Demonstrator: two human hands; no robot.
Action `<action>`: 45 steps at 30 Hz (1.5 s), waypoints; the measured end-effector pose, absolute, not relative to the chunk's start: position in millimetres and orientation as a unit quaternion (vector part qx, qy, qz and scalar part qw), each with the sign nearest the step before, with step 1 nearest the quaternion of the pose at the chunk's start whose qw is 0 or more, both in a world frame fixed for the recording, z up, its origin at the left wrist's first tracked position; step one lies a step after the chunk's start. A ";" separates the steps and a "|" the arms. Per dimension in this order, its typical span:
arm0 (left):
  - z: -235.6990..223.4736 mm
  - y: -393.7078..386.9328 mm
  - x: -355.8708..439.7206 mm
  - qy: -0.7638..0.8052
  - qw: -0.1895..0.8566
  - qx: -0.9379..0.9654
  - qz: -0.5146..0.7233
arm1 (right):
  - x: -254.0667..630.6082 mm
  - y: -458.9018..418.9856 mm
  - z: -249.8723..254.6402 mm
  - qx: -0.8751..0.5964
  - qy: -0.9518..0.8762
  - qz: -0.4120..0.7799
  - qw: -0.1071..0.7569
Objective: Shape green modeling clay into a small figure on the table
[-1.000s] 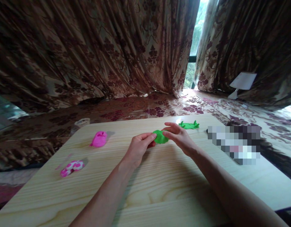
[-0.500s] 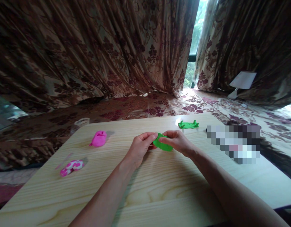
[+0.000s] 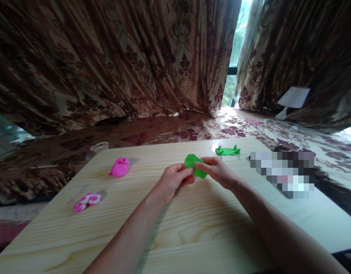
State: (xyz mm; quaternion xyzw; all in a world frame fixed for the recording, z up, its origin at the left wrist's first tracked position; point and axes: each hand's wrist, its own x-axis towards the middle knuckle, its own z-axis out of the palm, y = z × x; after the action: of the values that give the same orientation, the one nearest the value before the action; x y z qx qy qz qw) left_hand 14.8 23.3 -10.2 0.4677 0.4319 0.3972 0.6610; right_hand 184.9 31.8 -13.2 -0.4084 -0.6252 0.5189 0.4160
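Observation:
A flattened piece of green modelling clay [image 3: 191, 161] is held above the middle of the table. My left hand [image 3: 175, 178] pinches its lower left edge between thumb and fingers. On its right side my right hand [image 3: 217, 171] grips it, thumb lying across the face. Behind my right hand a green clay strip [image 3: 227, 151] with small upright prongs at its ends rests on the table. To the left lies a pink clay piece shaped like a slipper [image 3: 120, 167]. Nearer to me is a pink-and-white spotted clay piece [image 3: 88, 201].
The pale wooden table [image 3: 169, 236] spans the foreground. A blurred-out object [image 3: 284, 173] lies at its right edge. A clear container [image 3: 99, 147] is by the far left corner. A white lamp [image 3: 294, 97] stands on the patterned cloth behind, before curtains [image 3: 152, 57].
The green clay has been turned in my hands, its broad face now tipped up and its top edge higher. My left hand has shifted slightly lower along its edge.

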 end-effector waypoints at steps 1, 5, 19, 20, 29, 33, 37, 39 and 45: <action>-10.6 23.5 14.8 0.435 0.656 0.471 0.399 | 185.4 31.5 -12.1 -0.405 -0.627 0.523 0.412; -12.2 25.4 14.0 0.430 0.641 0.478 0.420 | 187.0 31.5 -10.8 -0.419 -0.633 0.516 0.397; -12.3 23.0 17.9 0.430 0.608 0.508 0.433 | 184.4 32.8 -15.4 -0.434 -0.647 0.473 0.412; -11.8 22.8 18.2 0.430 0.609 0.505 0.435 | 184.3 32.9 -15.7 -0.432 -0.648 0.471 0.413; -10.1 22.4 17.8 0.419 0.617 0.481 0.461 | 181.1 31.4 -15.0 -0.428 -0.655 0.467 0.411; -13.7 23.5 17.1 0.416 0.632 0.460 0.464 | 178.7 27.1 -10.2 -0.427 -0.660 0.474 0.397; -15.6 25.1 16.4 0.406 0.641 0.451 0.469 | 179.2 25.6 -6.2 -0.424 -0.667 0.465 0.400; -15.1 25.7 16.0 0.401 0.646 0.448 0.470 | 179.6 26.5 -6.3 -0.419 -0.665 0.462 0.411; -12.6 25.9 14.6 0.391 0.659 0.437 0.471 | 180.5 28.5 -8.6 -0.424 -0.664 0.452 0.418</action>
State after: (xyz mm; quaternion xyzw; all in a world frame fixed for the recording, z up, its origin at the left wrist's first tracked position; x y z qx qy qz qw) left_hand 14.6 25.9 -12.6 0.4366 0.3915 0.4711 0.6589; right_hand 180.5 28.5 -8.6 -0.4235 -0.6644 0.4522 0.4180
